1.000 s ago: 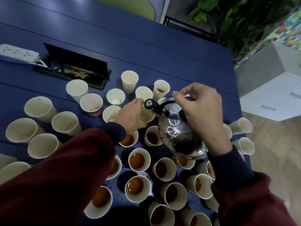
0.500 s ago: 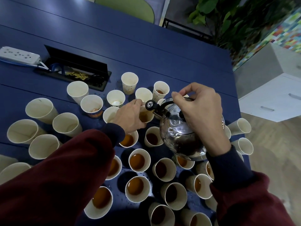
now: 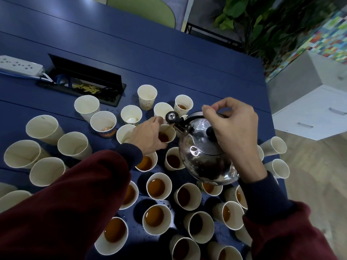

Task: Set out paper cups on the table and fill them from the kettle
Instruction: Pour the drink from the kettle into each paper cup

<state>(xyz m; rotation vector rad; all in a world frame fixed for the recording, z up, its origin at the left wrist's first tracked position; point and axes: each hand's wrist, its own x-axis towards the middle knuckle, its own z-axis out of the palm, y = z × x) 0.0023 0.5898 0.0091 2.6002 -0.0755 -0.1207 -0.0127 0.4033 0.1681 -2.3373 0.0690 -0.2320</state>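
The table (image 3: 169,59) stretches away from us, and most of its near half carries cups. The filled cups (image 3: 158,187) crowd the part nearest us and under the kettle. The empty cups (image 3: 44,128) stand out to our left and beyond.

The kettle (image 3: 202,152) hangs in the air above the filled cups, tilted. Its long axis runs from the base by our right wrist, up and away, to the spout at the far left.

Our right hand (image 3: 234,128) comes over the handle from above, fingers curled round it, thumb and forefinger pinching its forward end. Our left hand (image 3: 148,136) reaches in from the left, fingers wrapped round the near side of one cup (image 3: 167,135).

That cup is the one we are filling. It lies between our hands, left of the kettle's body, with the spout (image 3: 178,125) at its far right rim. Dark liquid shows in its bottom. We cannot tell whether a stream is running, or whether the cup stands on the table or is lifted.

We judge that the pour depends on keeping the spout over that mouth, the left hand steadying the cup. The next empty cup (image 3: 124,134) sits just left of that hand, so the left is nearer to it
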